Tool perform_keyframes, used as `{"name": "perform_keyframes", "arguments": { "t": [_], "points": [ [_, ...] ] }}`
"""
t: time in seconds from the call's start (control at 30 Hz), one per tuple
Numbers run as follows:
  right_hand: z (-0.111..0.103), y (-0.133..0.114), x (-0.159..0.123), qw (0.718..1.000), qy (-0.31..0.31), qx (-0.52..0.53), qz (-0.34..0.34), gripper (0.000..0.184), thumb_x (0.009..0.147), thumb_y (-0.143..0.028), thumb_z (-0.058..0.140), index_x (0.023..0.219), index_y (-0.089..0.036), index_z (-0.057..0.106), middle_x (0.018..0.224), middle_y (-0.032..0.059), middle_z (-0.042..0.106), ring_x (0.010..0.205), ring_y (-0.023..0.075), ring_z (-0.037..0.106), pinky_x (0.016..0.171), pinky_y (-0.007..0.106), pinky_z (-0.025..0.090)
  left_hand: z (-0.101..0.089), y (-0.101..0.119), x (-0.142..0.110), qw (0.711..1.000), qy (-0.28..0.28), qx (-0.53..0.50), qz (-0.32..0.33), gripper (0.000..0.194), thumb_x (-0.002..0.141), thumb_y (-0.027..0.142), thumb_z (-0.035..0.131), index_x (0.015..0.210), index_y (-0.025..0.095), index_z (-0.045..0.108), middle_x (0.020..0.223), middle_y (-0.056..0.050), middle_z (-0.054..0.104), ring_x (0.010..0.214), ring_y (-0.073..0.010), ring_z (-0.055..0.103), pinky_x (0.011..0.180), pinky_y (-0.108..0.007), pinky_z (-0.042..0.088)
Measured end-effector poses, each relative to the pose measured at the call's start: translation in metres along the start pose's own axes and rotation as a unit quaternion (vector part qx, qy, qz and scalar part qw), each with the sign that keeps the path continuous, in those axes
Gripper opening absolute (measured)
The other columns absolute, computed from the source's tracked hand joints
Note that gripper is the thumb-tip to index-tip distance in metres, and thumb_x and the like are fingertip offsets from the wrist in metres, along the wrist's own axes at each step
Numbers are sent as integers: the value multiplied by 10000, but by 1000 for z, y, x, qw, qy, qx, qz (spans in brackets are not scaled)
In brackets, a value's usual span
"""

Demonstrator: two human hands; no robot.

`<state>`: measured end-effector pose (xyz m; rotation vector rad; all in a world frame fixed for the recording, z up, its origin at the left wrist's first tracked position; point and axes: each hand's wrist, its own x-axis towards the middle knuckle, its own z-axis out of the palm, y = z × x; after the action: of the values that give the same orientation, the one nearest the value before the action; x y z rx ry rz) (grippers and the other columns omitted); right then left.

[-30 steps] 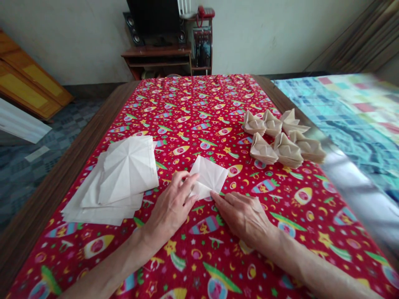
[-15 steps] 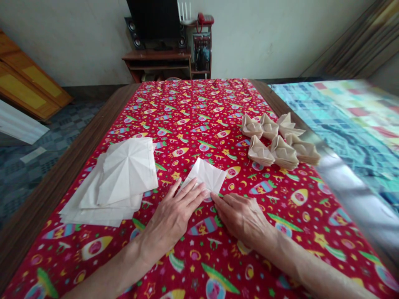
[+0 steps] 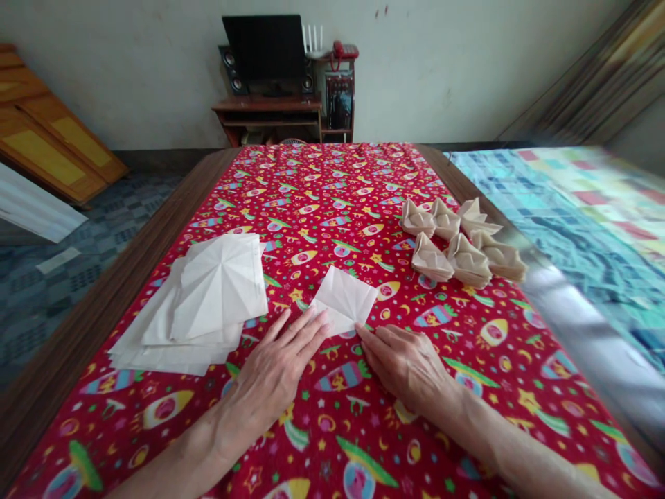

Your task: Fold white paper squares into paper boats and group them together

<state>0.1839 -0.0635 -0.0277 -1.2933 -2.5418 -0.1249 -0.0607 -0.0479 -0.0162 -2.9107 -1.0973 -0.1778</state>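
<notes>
A small white sheet of folded paper point(image 3: 347, 294), with creases fanning across it, lies on the red patterned cloth in front of me. My left hand point(image 3: 283, 357) lies flat with its fingers stretched out, the fingertips resting on the paper's left corner. At the paper's near corner, my right hand point(image 3: 402, 357) has its fingers drawn together, their tips on that corner; the thumb is mostly hidden. To the left is a stack of larger creased white sheets point(image 3: 221, 287), apart from both hands.
Several folded tan paper pieces point(image 3: 470, 258) stand in two rows at the right. The red cloth point(image 3: 332, 430) covers a brown wooden table point(image 3: 174, 201). Beyond it are a monitor point(image 3: 264, 52) and a red telephone point(image 3: 343, 51). A blue patchwork cover point(image 3: 540, 208) lies to the right.
My left hand has slid left and slightly toward me, showing more of the paper. My right hand stays at the near corner. The view has tilted up slightly.
</notes>
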Motion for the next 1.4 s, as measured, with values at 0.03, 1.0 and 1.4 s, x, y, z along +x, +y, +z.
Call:
{"name": "perform_keyframes", "arguments": {
  "t": [0.03,1.0,1.4],
  "points": [
    [0,0,0,1000,0,0,0,267,913,-172,458,1125,-108,606,675,11,583,575,149,543,476,283,310,-1,-1,-2,1000,-3,5,3,697,740,-53,318,1396,169,391,1481,-9,368,1396,-170,257,1145,-407,228],
    [3,65,33,998,54,-21,-15,356,881,-90,447,1199,-186,575,1234,147,538,999,214,541,778,321,481,-11,1,24,998,30,-36,35,385,921,107,408,1286,168,511,1333,-44,542,1238,-169,470,1045,-318,386],
    [-16,17,5,991,53,-12,-125,201,939,-185,437,945,-178,638,813,52,587,709,155,483,596,277,393,2,-39,58,993,94,-15,62,362,837,28,488,1146,161,622,1270,-56,582,1200,-212,475,1017,-381,426]
  ]
}}
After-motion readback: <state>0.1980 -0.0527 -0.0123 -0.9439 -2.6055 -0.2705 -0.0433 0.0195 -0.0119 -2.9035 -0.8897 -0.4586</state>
